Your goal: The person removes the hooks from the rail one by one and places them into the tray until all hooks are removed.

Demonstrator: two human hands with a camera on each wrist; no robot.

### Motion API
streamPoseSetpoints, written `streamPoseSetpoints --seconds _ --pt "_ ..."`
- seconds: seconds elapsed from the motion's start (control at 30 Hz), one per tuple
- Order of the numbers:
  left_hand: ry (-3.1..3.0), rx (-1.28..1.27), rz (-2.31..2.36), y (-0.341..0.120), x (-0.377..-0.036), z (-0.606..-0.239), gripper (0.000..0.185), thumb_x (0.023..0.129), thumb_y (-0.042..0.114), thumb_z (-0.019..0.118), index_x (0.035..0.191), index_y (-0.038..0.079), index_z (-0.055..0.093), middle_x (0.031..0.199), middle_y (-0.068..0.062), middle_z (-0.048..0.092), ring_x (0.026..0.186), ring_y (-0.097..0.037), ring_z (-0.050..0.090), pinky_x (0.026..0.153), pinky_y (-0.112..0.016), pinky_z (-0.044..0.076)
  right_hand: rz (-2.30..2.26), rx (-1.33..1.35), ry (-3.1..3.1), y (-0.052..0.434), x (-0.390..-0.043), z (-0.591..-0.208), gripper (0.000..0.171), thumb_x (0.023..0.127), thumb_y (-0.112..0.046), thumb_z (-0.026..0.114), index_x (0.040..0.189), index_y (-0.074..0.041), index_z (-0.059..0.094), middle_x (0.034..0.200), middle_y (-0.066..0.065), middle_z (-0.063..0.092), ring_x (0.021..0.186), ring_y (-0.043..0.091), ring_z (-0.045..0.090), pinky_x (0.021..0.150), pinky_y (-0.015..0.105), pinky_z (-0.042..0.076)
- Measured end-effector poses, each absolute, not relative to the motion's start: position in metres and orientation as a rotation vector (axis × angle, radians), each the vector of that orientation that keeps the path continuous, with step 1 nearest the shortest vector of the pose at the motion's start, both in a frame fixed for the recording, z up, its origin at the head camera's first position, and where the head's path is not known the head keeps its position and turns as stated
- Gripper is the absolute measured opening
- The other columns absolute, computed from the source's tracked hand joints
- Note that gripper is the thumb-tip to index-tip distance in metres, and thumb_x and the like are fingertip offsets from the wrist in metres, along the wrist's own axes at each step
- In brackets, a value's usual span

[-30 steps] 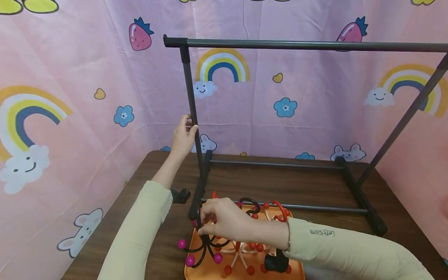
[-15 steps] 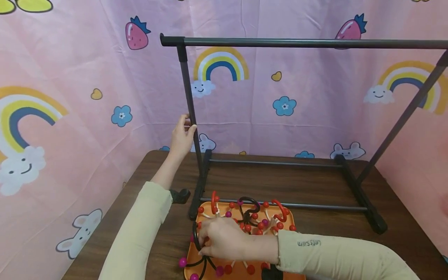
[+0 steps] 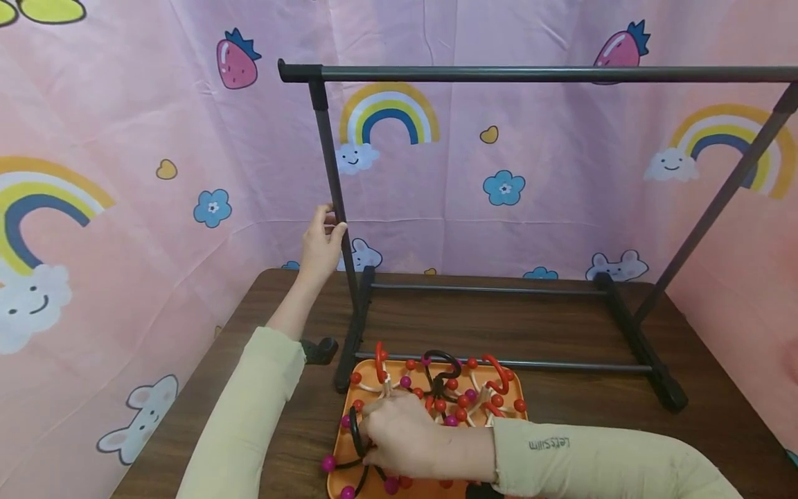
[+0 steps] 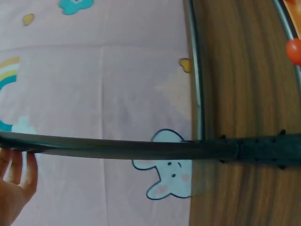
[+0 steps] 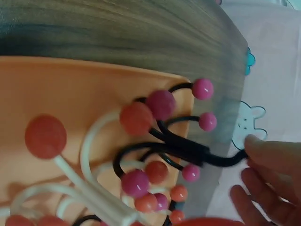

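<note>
My left hand (image 3: 321, 251) holds the left upright post (image 3: 328, 156) of a black metal rack, thumb on the near side and fingers behind. In the left wrist view its fingertips (image 4: 31, 165) touch the post's edge. My right hand (image 3: 404, 433) pinches the hook end of a black multi-armed rack hook (image 5: 186, 149) with magenta balls on its arm tips. That hook is at the left part of an orange tray (image 5: 61, 70). Several white-armed hooks (image 5: 82, 186) with red balls lie in the tray, along with another black one (image 3: 439, 381).
The rack's top bar (image 3: 499, 73) spans above the brown wooden table (image 3: 486, 322). Its lower bars (image 3: 561, 365) run just behind the tray. A pink patterned cloth (image 3: 249, 138) hangs around the back and sides.
My right hand has lowered the black hook toward the near left part of the tray, uncovering hooks behind it. My left hand stays on the post. The head view has shifted slightly.
</note>
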State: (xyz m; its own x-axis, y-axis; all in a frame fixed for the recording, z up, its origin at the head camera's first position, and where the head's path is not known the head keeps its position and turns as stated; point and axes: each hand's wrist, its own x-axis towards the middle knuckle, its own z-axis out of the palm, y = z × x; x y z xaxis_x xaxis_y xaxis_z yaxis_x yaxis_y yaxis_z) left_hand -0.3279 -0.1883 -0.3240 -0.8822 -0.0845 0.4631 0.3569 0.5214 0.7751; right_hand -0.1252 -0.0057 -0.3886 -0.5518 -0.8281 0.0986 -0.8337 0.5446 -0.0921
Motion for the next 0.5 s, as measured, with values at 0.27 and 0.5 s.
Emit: streamPoseSetpoints --seconds 0.27,0.5 --pt "-2.421 -0.237 -1.298 -0.201 -0.314 -0.316 0.038 0.093 0.019 0.05 0.13 0.014 0.042 0.119 -0.015 0.055 0.111 -0.032 0.053 0.091 -0.047 0.045 0.173 1.382 -2.729 0.014 -0.132 -0.375 0.007 0.076 -0.032 0.072 0.081 -0.029 0.069 0.089 -0.014 0.063 0.08 0.001 0.059 0.068 0.02 0.045" --pt "-2.47 -0.371 -1.077 -0.208 -0.29 -0.323 0.045 0.092 0.013 0.05 0.135 0.005 0.038 0.119 -0.018 0.054 0.109 -0.031 0.054 0.094 -0.043 0.044 0.485 1.128 -2.668 0.06 -0.149 -0.375 0.012 0.081 -0.029 0.068 0.089 -0.02 0.068 0.083 -0.01 0.062 0.066 0.0 0.055 0.06 0.019 0.047"
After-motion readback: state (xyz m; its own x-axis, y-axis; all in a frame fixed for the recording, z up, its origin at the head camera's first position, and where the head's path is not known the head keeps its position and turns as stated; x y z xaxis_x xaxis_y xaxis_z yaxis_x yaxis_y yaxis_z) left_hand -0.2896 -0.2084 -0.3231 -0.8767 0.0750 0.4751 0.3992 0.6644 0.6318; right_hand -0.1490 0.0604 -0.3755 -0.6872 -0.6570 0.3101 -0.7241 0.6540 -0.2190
